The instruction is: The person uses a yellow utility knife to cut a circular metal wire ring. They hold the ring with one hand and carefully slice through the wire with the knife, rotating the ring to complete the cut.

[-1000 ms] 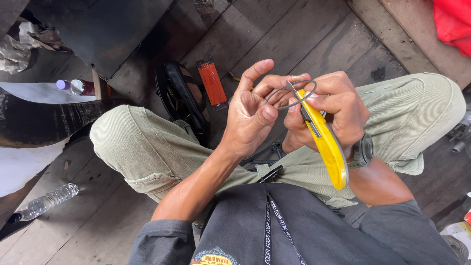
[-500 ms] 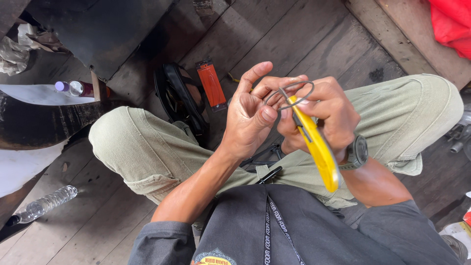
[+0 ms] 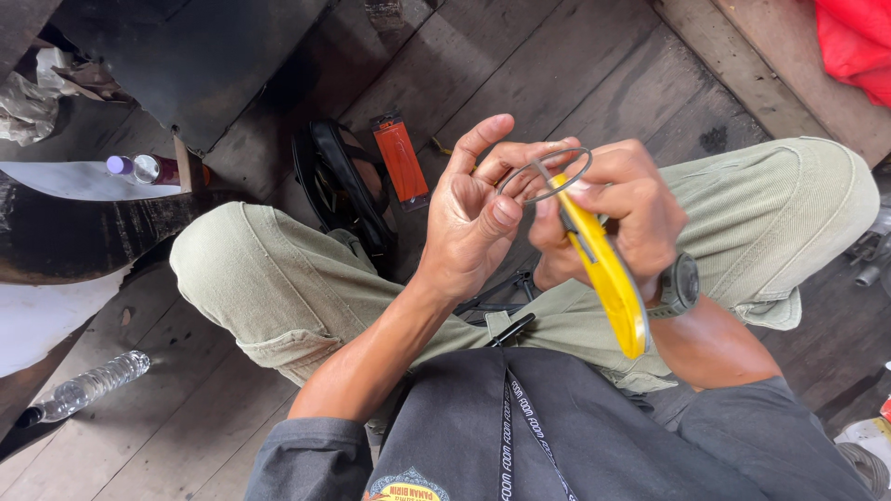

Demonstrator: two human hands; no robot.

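1. Dark, worn wooden floorboards (image 3: 575, 83) lie beneath a person sitting cross-legged in pale green trousers; one red cloth (image 3: 858, 42) shows at the far corner.
2. Counted: two hands; one thin wire ring (image 3: 544, 173); one yellow-handled tool (image 3: 608, 278); one orange packet (image 3: 401, 160) and one black sandal (image 3: 339, 190) beyond the fingertips; one clear bottle (image 3: 83, 385) well off to the left.
3. Left hand (image 3: 478, 218) half open, thumb and forefinger pinching the ring; right hand (image 3: 617, 213) closed around the tool, its tip touching the ring between both sets of fingers.
4. Since a second ago, the tool's handle has swung nearer the body; the ring stays pinched.
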